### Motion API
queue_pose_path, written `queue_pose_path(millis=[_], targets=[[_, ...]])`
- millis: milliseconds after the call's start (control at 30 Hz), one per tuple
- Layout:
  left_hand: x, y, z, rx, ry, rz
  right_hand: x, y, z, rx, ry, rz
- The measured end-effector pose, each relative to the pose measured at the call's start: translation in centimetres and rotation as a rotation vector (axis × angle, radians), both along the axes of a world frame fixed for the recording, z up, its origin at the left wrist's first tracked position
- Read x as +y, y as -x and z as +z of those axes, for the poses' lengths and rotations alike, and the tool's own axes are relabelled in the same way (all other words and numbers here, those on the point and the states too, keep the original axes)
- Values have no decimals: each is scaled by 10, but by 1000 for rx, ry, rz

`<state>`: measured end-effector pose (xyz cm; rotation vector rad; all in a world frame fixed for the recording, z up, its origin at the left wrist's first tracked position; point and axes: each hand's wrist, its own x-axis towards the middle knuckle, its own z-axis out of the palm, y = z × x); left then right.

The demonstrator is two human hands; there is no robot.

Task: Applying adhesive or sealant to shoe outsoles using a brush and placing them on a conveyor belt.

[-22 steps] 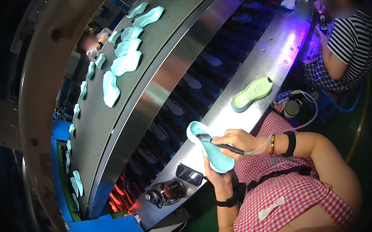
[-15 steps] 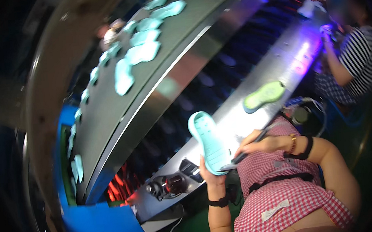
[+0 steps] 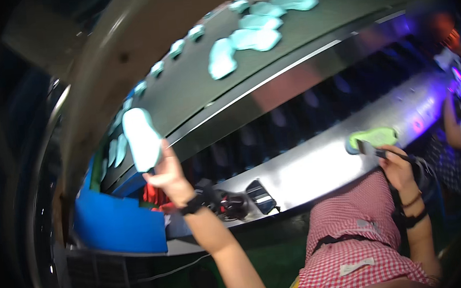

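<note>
With the left grip [image 3: 170, 174], we are grasping a turquoise shoe sole [image 3: 141, 135] near its lower end. We are holding the sole raised, and in view it is overlapping the left end of the conveyor belt [image 3: 188, 95]. Glare is washing out its face, so we are leaving the condition of that face unjudged. Because we are gripping near one end only, the other end is projecting unsupported; a loosened hold could let the sole twist or drop.

With the right grip [image 3: 398, 169], we are clasping a flat brush [image 3: 366, 148]. Its head is overlapping a yellow-green shoe sole [image 3: 380, 136] in view; we cannot tell whether the two are touching. If they are, an unguided stroke could be smearing or nudging that sole, since our grips are working well apart and our attention may be dividing.

Farther out, the yellow-green sole is lying on the metal surface [image 3: 312, 172]. Dark round-bodied equipment [image 3: 232, 206] is standing beside our left wrist, near a glossy rectangular device [image 3: 261, 196]; a dipping forearm could be knocking either one. Beyond, clustered turquoise soles [image 3: 257, 38] are lying on the belt, some overlapping, where careless contact could be disarranging them.
</note>
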<state>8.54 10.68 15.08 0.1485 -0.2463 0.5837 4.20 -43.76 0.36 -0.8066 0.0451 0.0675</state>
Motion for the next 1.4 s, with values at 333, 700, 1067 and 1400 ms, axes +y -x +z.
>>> queue_pose_path(millis=[333, 700, 1067, 1400], targets=[[-241, 25, -28, 284, -1835, 473, 26, -4, 52, -573, 777, -117], [-321, 18, -59, -155, -2028, 895, 12, 8, 69, -755, 980, -160], [-317, 16, -67, -229, -2082, 951, 17, 12, 67, -764, 980, -111], [-321, 18, -68, -231, -2115, 973, 16, 12, 59, -787, 984, -88]])
